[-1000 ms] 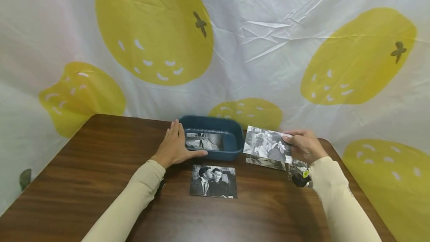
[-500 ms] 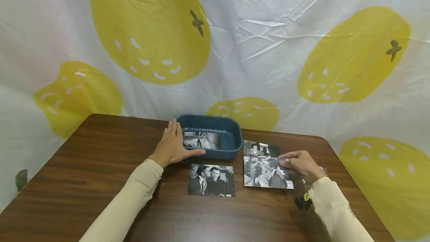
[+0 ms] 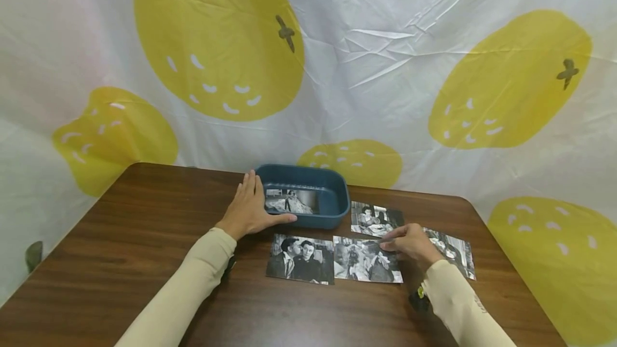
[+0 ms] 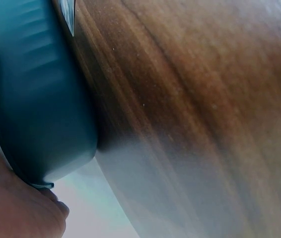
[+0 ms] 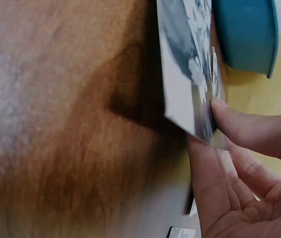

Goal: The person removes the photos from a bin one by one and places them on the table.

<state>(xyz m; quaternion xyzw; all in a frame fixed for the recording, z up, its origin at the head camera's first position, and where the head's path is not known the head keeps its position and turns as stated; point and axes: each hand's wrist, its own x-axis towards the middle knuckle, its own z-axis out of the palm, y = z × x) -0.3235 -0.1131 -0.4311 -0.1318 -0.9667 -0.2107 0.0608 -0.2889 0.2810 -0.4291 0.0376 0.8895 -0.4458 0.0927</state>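
Observation:
My right hand pinches a black-and-white photo at its upper right corner, thumb on the printed face. In the right wrist view, the held photo stands off the wood with a shadow beneath. Its left edge meets another photo, of two people close together, lying in front of the blue tub. My left hand rests on the left end of the blue plastic tub, fingers straight along the side and thumb on the front rim. A photo lies inside the tub.
Right of the tub lies one photo; another photo lies beyond my right wrist, partly hidden by it. The brown wooden table ends at a white curtain printed with lemons, close behind the tub.
My right hand has brought the held photo down and leftward, beside the photo of two people. The photos at the right are now uncovered. My left hand and the tub have stayed put.

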